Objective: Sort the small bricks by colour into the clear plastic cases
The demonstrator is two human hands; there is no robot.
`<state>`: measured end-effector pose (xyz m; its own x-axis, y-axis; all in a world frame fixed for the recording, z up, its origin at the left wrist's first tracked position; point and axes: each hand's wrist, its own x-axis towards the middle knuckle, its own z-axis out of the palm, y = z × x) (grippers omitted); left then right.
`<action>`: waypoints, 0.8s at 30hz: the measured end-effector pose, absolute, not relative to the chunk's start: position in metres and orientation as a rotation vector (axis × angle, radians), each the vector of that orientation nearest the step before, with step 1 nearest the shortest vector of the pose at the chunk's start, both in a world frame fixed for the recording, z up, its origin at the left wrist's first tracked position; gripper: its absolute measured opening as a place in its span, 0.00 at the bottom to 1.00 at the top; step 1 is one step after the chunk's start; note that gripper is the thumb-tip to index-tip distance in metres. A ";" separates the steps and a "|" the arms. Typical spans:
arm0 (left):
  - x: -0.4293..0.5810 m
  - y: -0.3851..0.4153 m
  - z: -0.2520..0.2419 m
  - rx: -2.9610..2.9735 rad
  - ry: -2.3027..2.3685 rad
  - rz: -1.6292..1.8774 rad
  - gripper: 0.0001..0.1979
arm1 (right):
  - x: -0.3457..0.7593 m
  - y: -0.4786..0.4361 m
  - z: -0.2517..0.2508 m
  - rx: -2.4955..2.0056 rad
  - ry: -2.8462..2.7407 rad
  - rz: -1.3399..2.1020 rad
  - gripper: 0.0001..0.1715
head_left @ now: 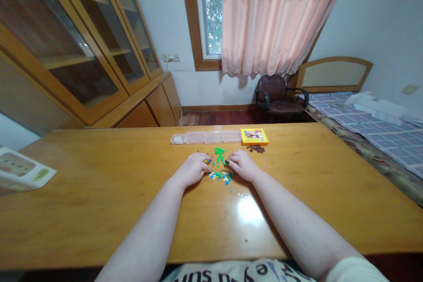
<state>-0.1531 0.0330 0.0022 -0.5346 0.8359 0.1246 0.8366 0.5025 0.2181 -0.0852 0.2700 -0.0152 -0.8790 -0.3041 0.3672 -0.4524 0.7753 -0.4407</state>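
Small building bricks lie between my two hands on the wooden table. My left hand (194, 169) rests at their left side, thumb and fingers apart, fingertips touching or just above a few blue and yellow bricks. Opposite it, my right hand (243, 165) has its fingers drawn together beside the green bricks (219, 154); whether a small piece is between the fingertips I cannot make out. Nearer to me is a mixed pile of white, blue, yellow and green bricks (226, 178). A lone blue brick (231, 191) lies in front of that pile.
Behind the bricks stands a row of clear plastic compartments (194, 138), with a yellow box (254, 137) at its right end. Brown bricks (256, 149) are heaped before the box. A white power strip (23, 168) sits at the table's left edge.
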 end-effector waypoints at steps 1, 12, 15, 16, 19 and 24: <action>-0.153 0.033 0.002 -1.511 -2.725 -0.405 0.13 | -0.085 0.270 -0.015 0.589 -2.700 0.763 0.20; -0.154 0.031 0.004 -1.499 -2.722 -0.433 0.13 | -0.086 0.271 -0.016 0.604 -2.688 0.790 0.18; -0.153 0.032 0.004 -1.507 -2.720 -0.413 0.12 | -0.082 0.268 -0.011 0.672 -2.692 0.792 0.15; -0.153 0.032 0.003 -1.511 -2.722 -0.400 0.12 | -0.080 0.266 -0.009 0.705 -2.700 0.782 0.13; -0.154 0.031 0.002 -1.534 -2.712 -0.362 0.14 | -0.075 0.258 -0.005 0.793 -2.748 0.720 0.15; -0.155 0.030 0.000 -1.537 -2.697 -0.328 0.14 | -0.069 0.247 -0.006 0.839 -2.861 0.643 0.24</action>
<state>-0.1554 0.0303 -0.0003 -0.5147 0.8488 0.1206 0.8530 0.4929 0.1717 -0.0690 0.2470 -0.0060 -0.8447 -0.4960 0.2015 -0.5345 0.7601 -0.3696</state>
